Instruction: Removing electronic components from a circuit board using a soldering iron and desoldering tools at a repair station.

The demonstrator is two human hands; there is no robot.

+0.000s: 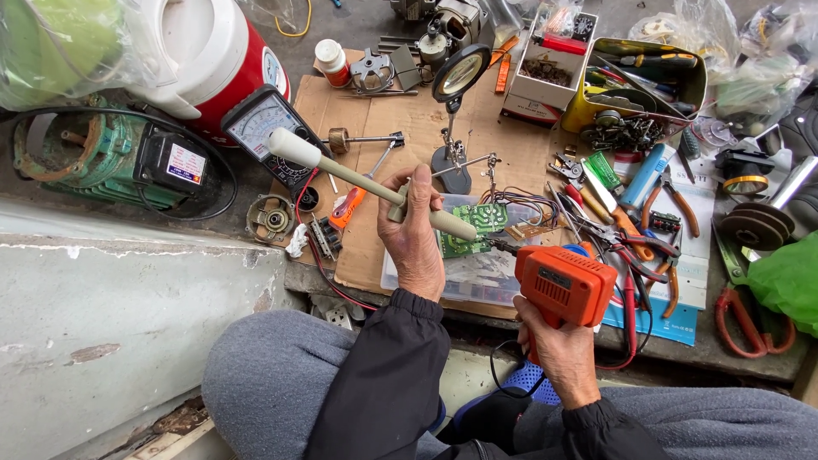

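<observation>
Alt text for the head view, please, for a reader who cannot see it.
A seated person's left hand holds a beige pump-style tool over a green circuit board, while the right hand grips an orange soldering gun. Pliers, a multimeter and a magnifier stand crowd the cardboard-covered bench.

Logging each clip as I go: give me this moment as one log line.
left hand: grips beige tool | right hand: grips orange soldering gun | gun tip at green circuit board | surface: cardboard

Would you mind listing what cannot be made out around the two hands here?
Head view only:
- Tip of the orange soldering gun: hidden behind its own body.
- Green circuit board: partly covered by the left hand and beige tool.
- Right hand: fingers hidden round the grip.
</observation>
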